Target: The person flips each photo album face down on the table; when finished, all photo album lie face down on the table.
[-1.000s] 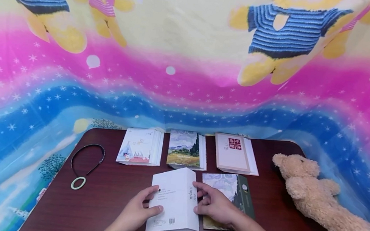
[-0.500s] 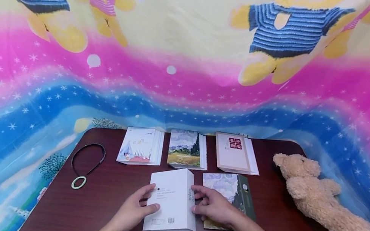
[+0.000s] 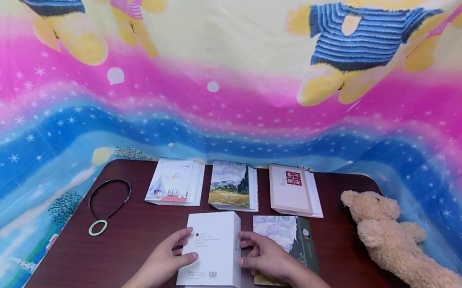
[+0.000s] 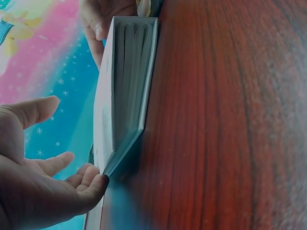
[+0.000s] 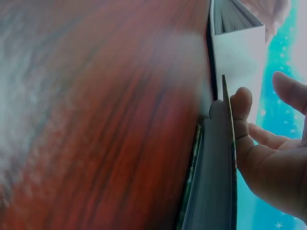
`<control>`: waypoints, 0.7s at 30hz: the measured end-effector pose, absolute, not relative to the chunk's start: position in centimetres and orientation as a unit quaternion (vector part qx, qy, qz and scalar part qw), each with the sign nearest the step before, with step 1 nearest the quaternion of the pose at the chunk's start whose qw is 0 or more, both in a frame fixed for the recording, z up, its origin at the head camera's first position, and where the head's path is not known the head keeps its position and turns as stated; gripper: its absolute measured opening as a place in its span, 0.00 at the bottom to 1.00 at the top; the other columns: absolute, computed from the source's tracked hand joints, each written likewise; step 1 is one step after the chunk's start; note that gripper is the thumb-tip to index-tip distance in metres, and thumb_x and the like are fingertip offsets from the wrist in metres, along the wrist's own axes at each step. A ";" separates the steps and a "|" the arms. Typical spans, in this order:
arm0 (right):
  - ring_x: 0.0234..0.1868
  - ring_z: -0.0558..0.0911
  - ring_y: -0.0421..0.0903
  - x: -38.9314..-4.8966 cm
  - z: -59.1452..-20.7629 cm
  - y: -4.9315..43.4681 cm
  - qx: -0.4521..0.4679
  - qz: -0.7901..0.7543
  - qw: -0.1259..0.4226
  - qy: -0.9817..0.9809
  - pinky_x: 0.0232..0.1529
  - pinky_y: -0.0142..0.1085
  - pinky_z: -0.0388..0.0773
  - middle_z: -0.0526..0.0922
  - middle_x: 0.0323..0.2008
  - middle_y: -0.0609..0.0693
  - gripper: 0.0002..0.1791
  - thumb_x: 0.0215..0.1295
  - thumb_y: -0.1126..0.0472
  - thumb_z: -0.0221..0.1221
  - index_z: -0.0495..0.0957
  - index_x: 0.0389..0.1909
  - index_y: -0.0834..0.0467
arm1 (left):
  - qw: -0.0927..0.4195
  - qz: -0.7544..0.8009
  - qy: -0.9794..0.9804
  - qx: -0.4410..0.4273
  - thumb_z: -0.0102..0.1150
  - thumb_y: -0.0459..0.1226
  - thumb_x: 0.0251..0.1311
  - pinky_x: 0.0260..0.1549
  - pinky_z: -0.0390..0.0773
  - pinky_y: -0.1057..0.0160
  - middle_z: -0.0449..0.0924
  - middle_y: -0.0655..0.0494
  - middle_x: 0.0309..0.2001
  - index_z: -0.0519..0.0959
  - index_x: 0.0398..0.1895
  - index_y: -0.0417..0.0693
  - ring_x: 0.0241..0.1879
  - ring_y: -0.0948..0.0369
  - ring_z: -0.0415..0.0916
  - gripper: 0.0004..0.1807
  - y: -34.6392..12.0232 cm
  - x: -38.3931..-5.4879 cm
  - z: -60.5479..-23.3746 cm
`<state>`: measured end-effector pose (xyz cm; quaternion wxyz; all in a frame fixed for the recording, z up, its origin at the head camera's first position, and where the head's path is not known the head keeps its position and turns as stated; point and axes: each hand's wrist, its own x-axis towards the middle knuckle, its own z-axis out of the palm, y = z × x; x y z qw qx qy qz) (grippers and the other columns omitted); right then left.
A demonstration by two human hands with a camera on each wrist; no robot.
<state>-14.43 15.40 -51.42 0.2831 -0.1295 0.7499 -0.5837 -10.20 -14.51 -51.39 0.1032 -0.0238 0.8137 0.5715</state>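
Observation:
A white photo album lies back cover up on the dark table, its wide spine to the right and its pages showing from the side in the left wrist view. My left hand touches the album's left edge with its fingertips; in the left wrist view the thumb is apart from the cover. My right hand is at the spine side, fingers loosely bent, thumb free. Partly under the right hand lies a second album with a painted landscape and a dark green spine; its raised cover is beside my right fingers.
Three albums stand in a back row: a white one with a tent, a landscape one, and a beige one with red characters. A black cord with a pale green ring lies left. A plush bear lies right.
The white album has shifted slightly left and toward me, and has turned a little straighter. My left hand has moved slightly left with it; the right hand has barely moved.

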 end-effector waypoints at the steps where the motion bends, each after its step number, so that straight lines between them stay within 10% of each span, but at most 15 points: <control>1: 0.36 0.82 0.50 -14.4 -51.4 15.4 -0.134 -0.583 0.280 0.751 0.29 0.43 0.82 0.76 0.59 0.62 0.40 0.64 0.66 0.70 0.64 0.75 0.67 | 0.103 0.572 0.813 -0.023 0.76 0.38 0.55 0.59 0.76 0.42 0.75 0.37 0.63 0.72 0.72 0.40 0.59 0.44 0.75 0.40 -14.5 -10.2 -51.4; 21: 0.40 0.83 0.49 -15.1 -49.8 13.5 -0.140 -0.549 0.252 0.784 0.34 0.47 0.84 0.76 0.59 0.56 0.39 0.64 0.59 0.71 0.68 0.74 0.60 | 0.094 0.581 0.808 -0.026 0.76 0.37 0.56 0.62 0.72 0.40 0.74 0.38 0.66 0.71 0.73 0.40 0.64 0.43 0.72 0.40 -14.9 -10.8 -51.1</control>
